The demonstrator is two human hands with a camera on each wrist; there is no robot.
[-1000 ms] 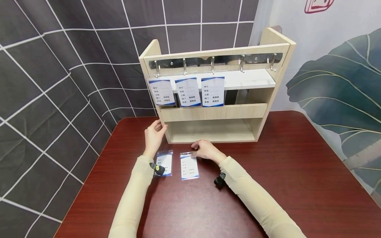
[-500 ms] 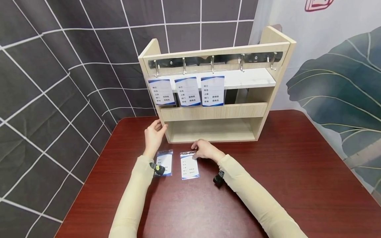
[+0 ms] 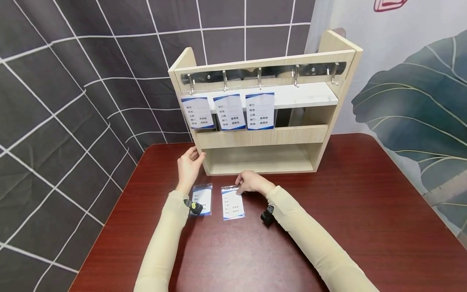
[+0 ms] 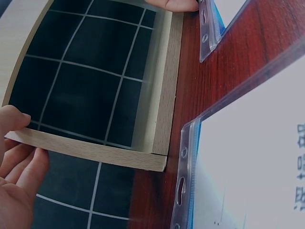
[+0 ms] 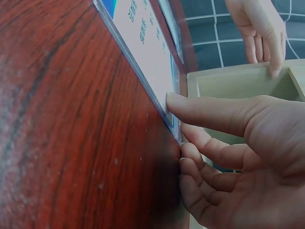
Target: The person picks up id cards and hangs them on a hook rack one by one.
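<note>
In the head view my left hand [image 3: 189, 168] grips the left side panel of a pale wooden shelf unit [image 3: 260, 138]. The left wrist view shows thumb and fingers on opposite faces of that panel [image 4: 95, 152]. My right hand [image 3: 253, 183] pinches the top right corner of a badge card [image 3: 232, 205] in a clear plastic sleeve, flat on the table. In the right wrist view the thumb lies on the card's face, with the other fingers curled at its top edge. A second badge card [image 3: 202, 196] lies to its left, partly hidden by the left wrist and its camera.
Several metal hooks [image 3: 260, 78] line the unit's top rail. Three similar badge cards [image 3: 260, 111] hang side by side at its left and middle. The dark red table [image 3: 292, 243] bears everything. A grid-patterned cloth [image 3: 120, 97] stands behind and left.
My right thumb has drawn back slightly toward the card's right edge. The left hand and both cards on the table have kept their places.
</note>
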